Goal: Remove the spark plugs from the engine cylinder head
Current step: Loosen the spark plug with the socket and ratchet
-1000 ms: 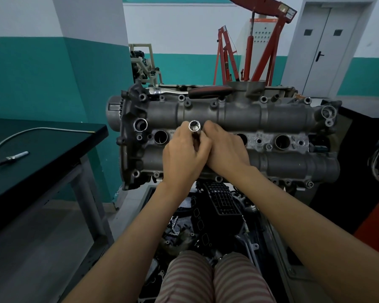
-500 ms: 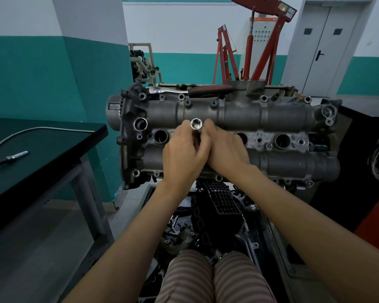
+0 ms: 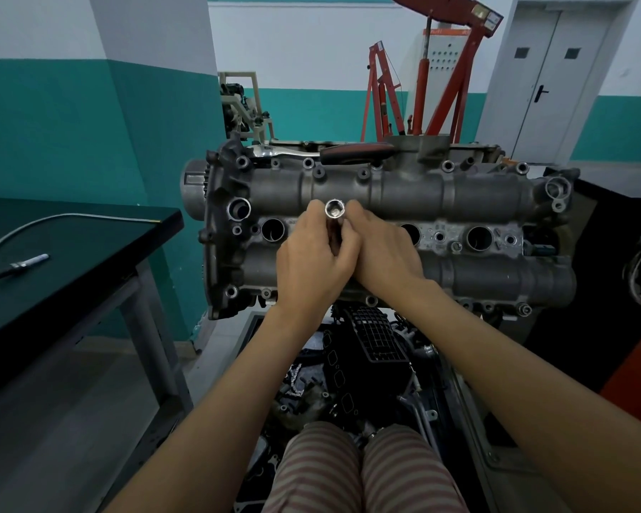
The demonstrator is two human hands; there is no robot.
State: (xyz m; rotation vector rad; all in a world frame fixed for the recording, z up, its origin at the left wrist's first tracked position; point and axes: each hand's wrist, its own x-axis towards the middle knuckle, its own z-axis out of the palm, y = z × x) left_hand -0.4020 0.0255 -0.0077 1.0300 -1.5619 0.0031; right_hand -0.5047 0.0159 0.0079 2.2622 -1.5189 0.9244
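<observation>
Socket upright between both hands' fingers, over cylinder head

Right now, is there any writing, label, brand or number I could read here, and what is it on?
None can be read.
Red engine hoist: a small label near the top of its boom, too small to read.
Engine cylinder head: faint cast marks by the plug wells, blurred.
Marker pen on the dark table: no legible print.
Socket held by both hands: no marking visible.
</observation>
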